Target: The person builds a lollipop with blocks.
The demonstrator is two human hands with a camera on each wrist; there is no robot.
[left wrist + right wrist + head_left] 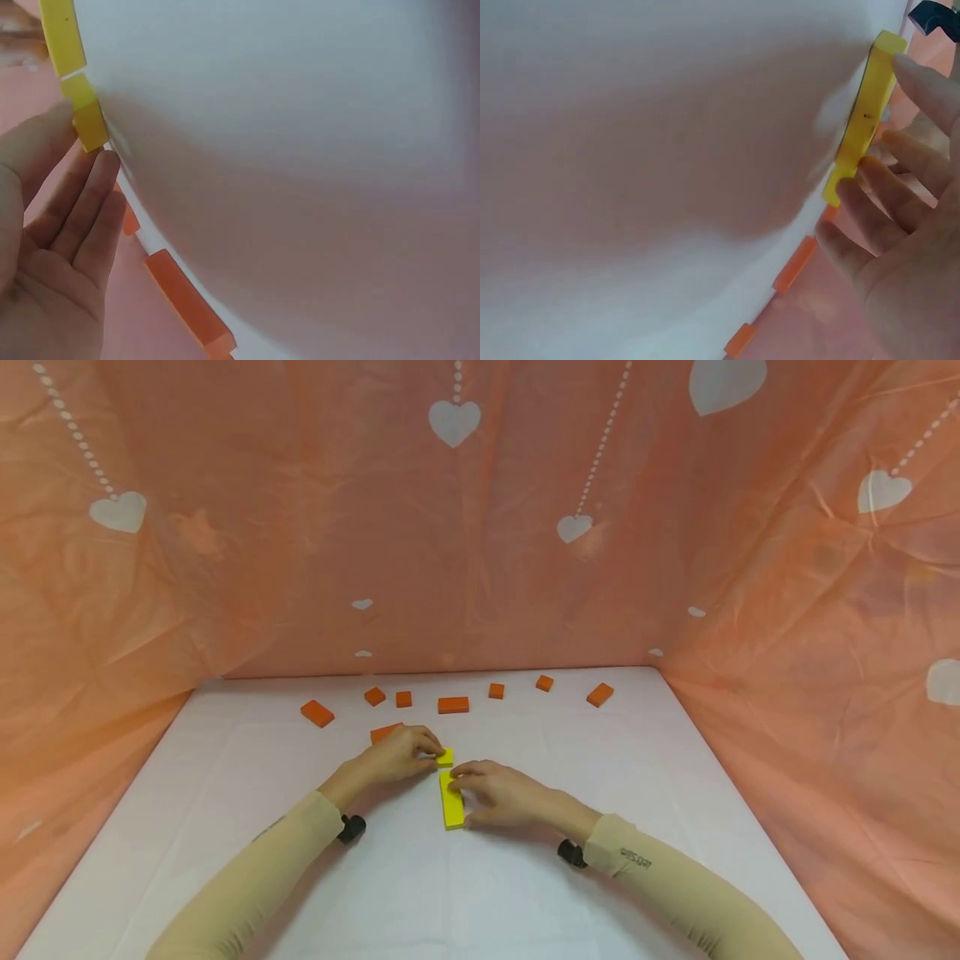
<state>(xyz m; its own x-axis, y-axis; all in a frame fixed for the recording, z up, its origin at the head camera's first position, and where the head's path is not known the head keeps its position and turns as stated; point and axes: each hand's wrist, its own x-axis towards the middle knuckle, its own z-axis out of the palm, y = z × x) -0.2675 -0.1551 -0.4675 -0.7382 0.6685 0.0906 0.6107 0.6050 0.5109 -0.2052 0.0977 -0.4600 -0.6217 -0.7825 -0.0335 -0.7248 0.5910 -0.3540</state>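
Observation:
Near the middle of the white table, my left hand point(397, 753) pinches a small yellow block point(447, 759) between thumb and fingertips. In the left wrist view the thumb lies against that block point(91, 127), with the fingers at its far end. A long yellow block point(453, 814) lies just nearer to me, a thin gap between the two. From its right side, my right hand point(506, 793) touches the long block, fingertips over its far part and thumb by its near end. In the right wrist view these fingers look spread and fairly straight along the long block point(864, 116).
Beyond the hands, orange blocks lie scattered: a rectangular one point(453, 705) in the centre, another point(317, 713) at left, one point(600, 695) at right and several small squares. One orange block point(385, 733) is partly hidden behind the left hand. Peach curtains point(465, 568) surround the table.

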